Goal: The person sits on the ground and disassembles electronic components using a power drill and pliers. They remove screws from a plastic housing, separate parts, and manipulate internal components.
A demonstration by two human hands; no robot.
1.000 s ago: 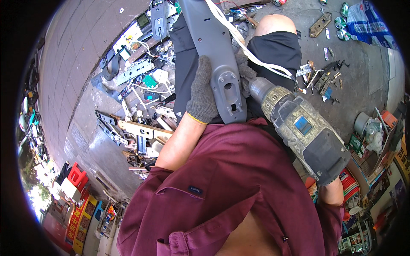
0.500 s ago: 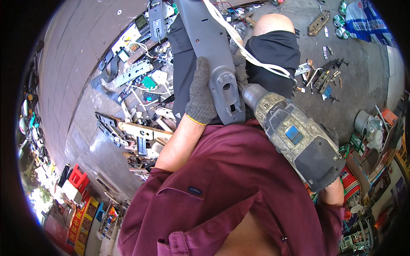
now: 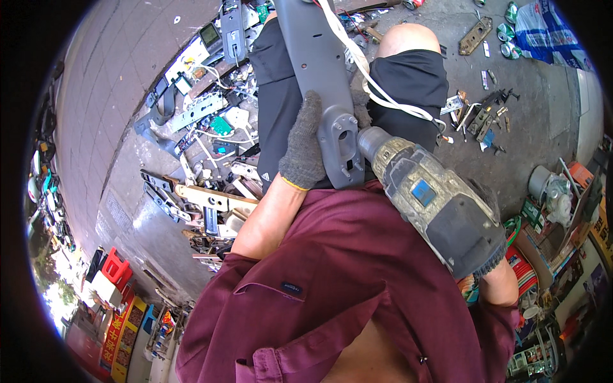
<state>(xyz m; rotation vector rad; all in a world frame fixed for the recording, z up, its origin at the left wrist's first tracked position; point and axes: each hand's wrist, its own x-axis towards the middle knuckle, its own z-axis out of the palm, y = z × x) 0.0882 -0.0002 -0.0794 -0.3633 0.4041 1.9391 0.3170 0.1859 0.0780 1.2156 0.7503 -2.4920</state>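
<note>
My left hand (image 3: 302,148), in a dark grey knit glove, grips a long grey lock housing (image 3: 317,60) between my thighs. The thumb lies along its left edge and fingertips show at the right edge. Its rounded lower end has an oval recess, a slot and small posts. A worn power drill (image 3: 434,201) lies slanted at the right, its chuck close to the housing's right edge; the bit is hidden, so contact is unclear. Behind the drill, my gloved right hand (image 3: 491,260) holds it, mostly hidden. A white cable (image 3: 373,89) runs down from the housing's top.
Lock parts, circuit boards and a cream bar (image 3: 211,196) litter the ground at left. More metal scraps (image 3: 488,115) lie at right, with a metal plate (image 3: 476,36), crushed green cans (image 3: 506,32) and a blue-white plastic bag (image 3: 552,35) beyond. A red stool (image 3: 116,268) stands lower left.
The drill has shifted slightly left and up, and has rolled a little. The housing's upper part has swung slightly right with the cable. My left hand keeps its grip.
</note>
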